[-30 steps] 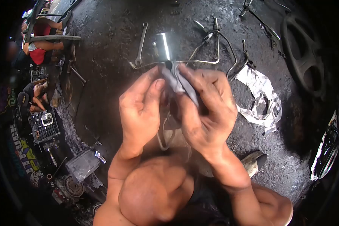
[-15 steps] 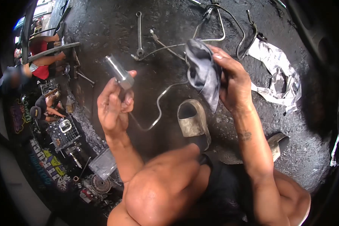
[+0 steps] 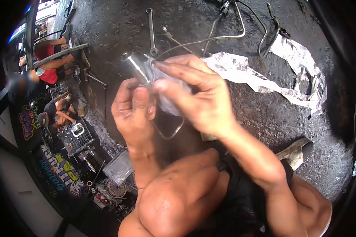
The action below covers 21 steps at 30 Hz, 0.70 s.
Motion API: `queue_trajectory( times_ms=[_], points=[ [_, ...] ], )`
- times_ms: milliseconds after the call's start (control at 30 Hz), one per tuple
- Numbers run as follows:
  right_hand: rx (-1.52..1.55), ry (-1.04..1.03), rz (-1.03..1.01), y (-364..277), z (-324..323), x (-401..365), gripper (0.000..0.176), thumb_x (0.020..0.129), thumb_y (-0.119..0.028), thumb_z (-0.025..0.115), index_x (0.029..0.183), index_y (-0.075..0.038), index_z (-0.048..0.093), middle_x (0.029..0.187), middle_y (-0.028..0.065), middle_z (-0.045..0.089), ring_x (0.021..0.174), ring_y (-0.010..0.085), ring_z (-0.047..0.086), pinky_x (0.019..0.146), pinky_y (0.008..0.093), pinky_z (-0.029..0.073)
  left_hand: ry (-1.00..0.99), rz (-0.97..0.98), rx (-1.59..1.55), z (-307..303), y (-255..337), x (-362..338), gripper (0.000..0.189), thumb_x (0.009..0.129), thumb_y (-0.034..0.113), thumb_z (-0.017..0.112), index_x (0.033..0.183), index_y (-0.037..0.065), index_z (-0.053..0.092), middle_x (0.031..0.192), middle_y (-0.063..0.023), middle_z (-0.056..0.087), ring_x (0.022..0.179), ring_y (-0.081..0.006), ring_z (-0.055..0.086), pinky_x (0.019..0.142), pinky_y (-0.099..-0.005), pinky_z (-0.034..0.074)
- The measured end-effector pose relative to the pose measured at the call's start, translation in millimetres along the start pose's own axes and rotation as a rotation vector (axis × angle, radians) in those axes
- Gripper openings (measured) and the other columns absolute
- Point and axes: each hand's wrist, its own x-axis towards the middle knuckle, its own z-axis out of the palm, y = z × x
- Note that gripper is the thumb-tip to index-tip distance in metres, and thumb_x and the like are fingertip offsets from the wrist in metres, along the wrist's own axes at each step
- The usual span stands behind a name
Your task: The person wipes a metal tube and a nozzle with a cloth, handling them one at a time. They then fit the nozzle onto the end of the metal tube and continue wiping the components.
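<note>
My left hand (image 3: 132,108) is closed around the lower end of a shiny metal cylinder (image 3: 137,67), which tilts up and to the left with an opening at its top. A grey cloth (image 3: 172,103) is bunched in my right hand (image 3: 205,98), its fingers and thumb pressing the cloth against the cylinder's right side. The cylinder's lower end is hidden by my fingers and the cloth. Beyond my hands, a combination wrench (image 3: 151,33) lies on the dark floor.
Bent metal pipes (image 3: 221,37) lie across the floor ahead. A long white cloth strip (image 3: 265,87) stretches to the right. A worn slipper (image 3: 298,152) shows near my leg. On the left, two people are near a metal housing (image 3: 77,138), with a clear plastic box (image 3: 120,168) closer in.
My right hand has moved left with the cloth and now presses it on the metal cylinder. The cloth had been held apart from it. The view has shifted slightly.
</note>
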Motion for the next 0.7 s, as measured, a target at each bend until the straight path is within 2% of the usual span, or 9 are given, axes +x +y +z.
queue_trajectory(
  times_ms=[100, 133, 200, 233, 300, 367, 567, 633, 700],
  points=[
    [0.074, -0.043, 0.198, 6, -3, 8, 0.026, 0.076, -0.014, 0.077, 0.098, -0.001, 0.071, 0.09, 0.0078, 0.067, 0.086, 0.0139, 0.061, 0.078, 0.0265, 0.048, -0.012, -0.038, -0.06, 1, 2, 2, 0.025, 0.095, 0.018, 0.057, 0.113, 0.001, 0.057, 0.099, -0.0144, 0.066, 0.051, -0.0034, 0.041, 0.039, -0.0157, 0.026],
    [0.311, -0.024, 0.39, 12, -3, 9, 0.023, 0.076, -0.012, 0.077, 0.096, -0.002, 0.071, 0.09, 0.0066, 0.067, 0.084, 0.0118, 0.061, 0.077, 0.0253, 0.048, -0.02, -0.07, -0.069, 2, 4, 3, 0.025, 0.095, 0.018, 0.057, 0.112, 0.0, 0.058, 0.093, -0.011, 0.064, 0.05, -0.003, 0.04, 0.039, -0.0156, 0.026],
    [0.277, 0.046, 0.427, 17, -11, 8, 0.02, 0.081, -0.013, 0.073, 0.097, -0.001, 0.071, 0.093, 0.0072, 0.067, 0.085, 0.0112, 0.061, 0.079, 0.0256, 0.048, -0.014, -0.103, -0.042, 9, 8, 4, 0.025, 0.095, 0.019, 0.058, 0.106, -0.003, 0.059, 0.077, -0.0023, 0.058, 0.05, -0.002, 0.039, 0.039, -0.0154, 0.025],
    [0.223, 0.09, 0.443, 6, -15, 11, 0.02, 0.083, -0.013, 0.072, 0.098, 0.0, 0.07, 0.094, 0.0082, 0.067, 0.087, 0.0115, 0.062, 0.08, 0.0261, 0.048, -0.013, -0.095, -0.046, 9, 7, 5, 0.025, 0.095, 0.019, 0.058, 0.106, -0.003, 0.059, 0.077, -0.0023, 0.058, 0.05, -0.002, 0.039, 0.039, -0.0154, 0.025],
    [0.241, 0.093, 0.381, -4, -12, 5, 0.022, 0.086, -0.013, 0.069, 0.103, 0.001, 0.069, 0.097, 0.0094, 0.067, 0.088, 0.0131, 0.063, 0.08, 0.026, 0.049, -0.024, -0.057, -0.031, 8, 5, 3, 0.024, 0.094, 0.019, 0.059, 0.102, -0.003, 0.059, 0.073, -0.0012, 0.056, 0.049, -0.0023, 0.039, 0.039, -0.016, 0.025],
    [0.134, -0.01, 0.004, -8, -9, 5, 0.024, 0.087, -0.011, 0.067, 0.108, 0.001, 0.068, 0.102, 0.0103, 0.066, 0.088, 0.0145, 0.064, 0.08, 0.0254, 0.05, -0.01, -0.058, 0.008, 11, 7, 0, 0.023, 0.093, 0.019, 0.061, 0.101, -0.003, 0.059, 0.072, -0.0007, 0.055, 0.05, -0.0028, 0.04, 0.039, -0.0163, 0.026],
    [0.082, -0.006, 0.104, -33, -20, 24, 0.024, 0.083, -0.011, 0.071, 0.105, -0.001, 0.07, 0.091, 0.0126, 0.07, 0.084, 0.0146, 0.065, 0.076, 0.0248, 0.05, -0.035, -0.055, 0.115, 24, 11, -4, 0.025, 0.089, 0.018, 0.066, 0.098, -0.003, 0.059, 0.067, 0.0, 0.053, 0.051, -0.0045, 0.043, 0.04, -0.0168, 0.031],
    [0.01, -0.079, 0.323, -40, -27, 21, 0.026, 0.082, -0.012, 0.072, 0.105, -0.001, 0.07, 0.093, 0.0136, 0.07, 0.084, 0.0144, 0.066, 0.075, 0.0248, 0.05, -0.069, -0.001, 0.165, 26, 11, 1, 0.026, 0.089, 0.02, 0.066, 0.097, -0.004, 0.059, 0.066, 0.0004, 0.052, 0.052, -0.0041, 0.043, 0.04, -0.0173, 0.03],
    [-0.068, -0.066, 0.172, -28, -35, 10, 0.025, 0.082, -0.013, 0.073, 0.103, -0.001, 0.07, 0.089, 0.0119, 0.07, 0.082, 0.0131, 0.065, 0.073, 0.0246, 0.05, -0.102, 0.007, 0.185, 27, 13, 0, 0.026, 0.089, 0.021, 0.066, 0.096, -0.004, 0.059, 0.066, 0.0004, 0.052, 0.053, -0.0038, 0.044, 0.041, -0.0174, 0.031]
  ],
)
